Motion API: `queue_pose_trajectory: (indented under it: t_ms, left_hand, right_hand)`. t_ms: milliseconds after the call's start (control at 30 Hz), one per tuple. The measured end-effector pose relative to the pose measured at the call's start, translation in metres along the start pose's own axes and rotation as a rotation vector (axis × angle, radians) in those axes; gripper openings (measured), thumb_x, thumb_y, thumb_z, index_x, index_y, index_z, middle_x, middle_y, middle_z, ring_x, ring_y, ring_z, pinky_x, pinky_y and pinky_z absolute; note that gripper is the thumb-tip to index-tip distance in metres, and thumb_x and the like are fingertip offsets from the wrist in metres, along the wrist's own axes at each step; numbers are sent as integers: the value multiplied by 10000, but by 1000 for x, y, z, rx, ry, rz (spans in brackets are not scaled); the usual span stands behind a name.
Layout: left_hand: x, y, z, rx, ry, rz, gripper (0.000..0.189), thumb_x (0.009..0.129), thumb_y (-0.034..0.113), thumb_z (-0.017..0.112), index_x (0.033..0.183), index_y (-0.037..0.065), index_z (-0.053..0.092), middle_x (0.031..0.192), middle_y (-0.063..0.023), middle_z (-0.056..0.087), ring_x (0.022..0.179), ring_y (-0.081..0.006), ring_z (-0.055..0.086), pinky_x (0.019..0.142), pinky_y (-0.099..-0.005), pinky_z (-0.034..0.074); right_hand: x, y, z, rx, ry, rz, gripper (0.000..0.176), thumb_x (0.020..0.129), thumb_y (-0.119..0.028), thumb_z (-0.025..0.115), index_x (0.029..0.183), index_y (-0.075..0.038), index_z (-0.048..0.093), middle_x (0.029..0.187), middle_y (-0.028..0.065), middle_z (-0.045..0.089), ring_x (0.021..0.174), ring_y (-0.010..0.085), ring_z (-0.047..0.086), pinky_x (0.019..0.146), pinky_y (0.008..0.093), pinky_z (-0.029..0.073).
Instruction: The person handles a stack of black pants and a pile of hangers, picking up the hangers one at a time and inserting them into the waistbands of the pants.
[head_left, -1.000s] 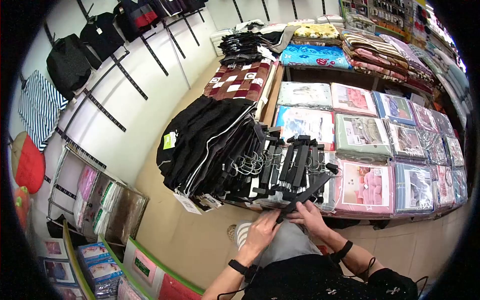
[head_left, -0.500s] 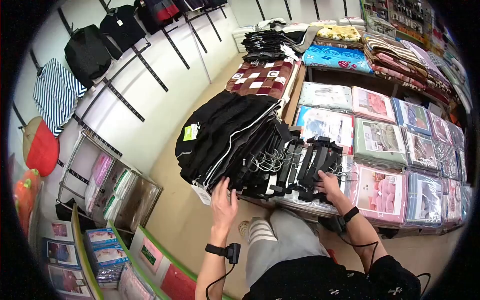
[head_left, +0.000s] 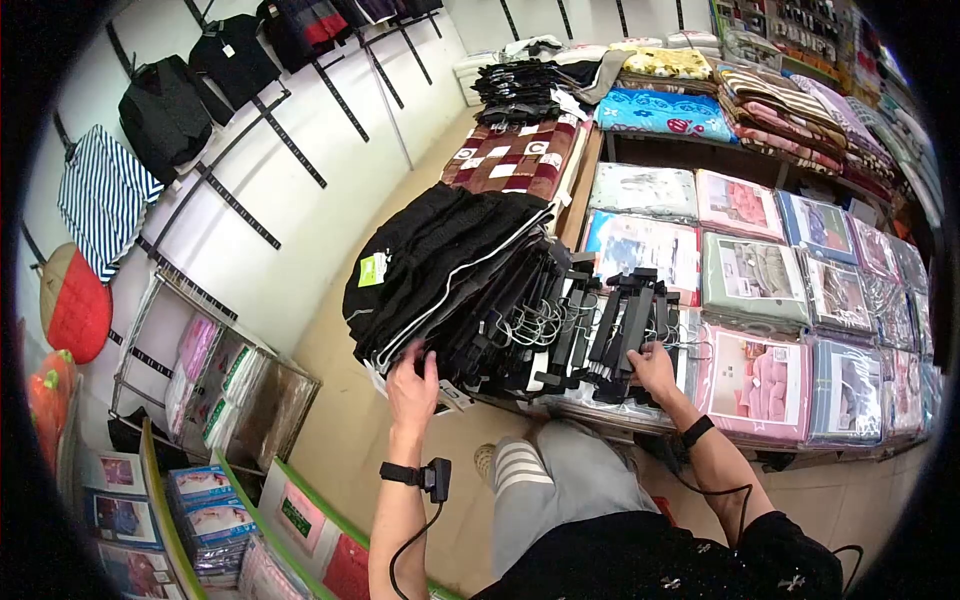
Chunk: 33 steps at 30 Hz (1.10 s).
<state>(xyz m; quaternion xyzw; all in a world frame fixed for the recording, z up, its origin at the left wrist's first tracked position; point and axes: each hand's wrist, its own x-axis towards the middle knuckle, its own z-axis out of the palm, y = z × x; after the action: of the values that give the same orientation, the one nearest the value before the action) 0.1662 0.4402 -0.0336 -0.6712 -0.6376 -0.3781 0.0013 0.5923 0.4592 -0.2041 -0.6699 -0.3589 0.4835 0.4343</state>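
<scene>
A thick stack of black garments (head_left: 440, 250), some with white piping and one with a yellow-green tag, lies at the left end of the display. My left hand (head_left: 412, 385) is at the stack's near lower edge, thumb and fingers apart, some fingertips hidden against the cloth. Black hangers with metal hooks (head_left: 540, 320) run along the stack's right side. A separate bunch of black hangers (head_left: 630, 320) rests on the packs to the right. My right hand (head_left: 652, 370) closes its fingers on the near end of that bunch.
Packaged bedding (head_left: 755, 275) covers the display on the right. Behind the stack are a maroon checked blanket (head_left: 515, 158) and folded black items (head_left: 520, 92). Garments hang on the left wall. Shelves of packs (head_left: 215, 510) stand at the lower left.
My left hand has moved left along the stack's lower edge. My right hand has shifted slightly left and stays at the bunch of hangers. The view has shifted a little.
</scene>
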Motion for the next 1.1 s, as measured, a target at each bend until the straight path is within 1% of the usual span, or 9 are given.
queue_pose_trajectory:
  t_ms: [67,233,533,567,667,700,800,967,1100]
  left_hand:
    - [-6,1,-3,78,-61,55,348,954,172,765,1254,4,718,1193,-225,762,1071,-442,722,947,-492,577]
    - [-21,-9,-5,293,-105,255,406,875,102,793,1264,10,724,1274,-190,743,1146,-399,707,987,-496,561]
    - [-21,-32,-2,414,-128,308,545,835,87,810,1363,15,696,1266,-178,736,1148,-398,688,1022,-513,536]
    - [-18,-31,-4,478,-57,395,578,851,124,816,1402,27,670,1228,-202,740,1084,-412,706,943,-525,573]
    - [-22,-39,-3,478,-273,105,579,874,168,812,1414,31,656,1145,-225,751,978,-425,728,823,-529,602]
    - [-22,-37,-4,460,-180,186,516,905,197,798,1381,40,674,1073,-237,756,916,-436,737,741,-534,604]
    - [-18,-40,-11,389,-217,146,565,945,212,767,1475,76,627,1050,-290,741,866,-484,724,778,-555,604]
    - [6,-33,-36,97,-195,20,407,999,94,706,1397,28,654,1297,-266,706,1202,-500,649,986,-540,541]
    - [19,-22,-48,-26,-166,-3,399,1011,117,711,1394,24,655,1274,-257,724,1145,-475,691,946,-501,565]
  right_hand:
    - [-5,-3,-3,-102,38,-56,485,997,-250,760,1265,106,570,980,198,729,658,247,725,591,378,604]
    - [-30,-29,-7,-567,237,-347,438,957,-284,775,1202,22,581,1032,240,700,962,464,709,829,524,566]
    - [-1,-143,61,-619,-80,-933,235,989,-191,703,1179,-53,724,1193,159,698,1103,397,688,948,482,565]
    - [12,-152,78,-651,-79,-1071,254,976,-169,701,1200,-50,723,1212,137,710,1128,366,684,964,460,567]
    - [31,-191,119,-641,-34,-1407,255,926,-117,686,1167,-46,732,1185,110,718,1107,336,683,949,445,576]
    - [40,-200,126,-734,-60,-1401,254,913,-110,679,1154,-49,733,1165,106,716,1091,332,682,941,442,578]
    - [54,-215,137,-907,-95,-1429,256,877,-94,659,1119,-58,734,1107,95,708,1045,322,678,917,434,582]
    - [63,-220,139,-862,-16,-1544,261,864,-98,649,1112,-77,730,1060,86,687,1017,295,684,891,419,585]
    - [72,-218,150,-878,-1,-1532,244,872,-99,642,1099,-84,728,1052,84,680,994,290,691,887,412,585]
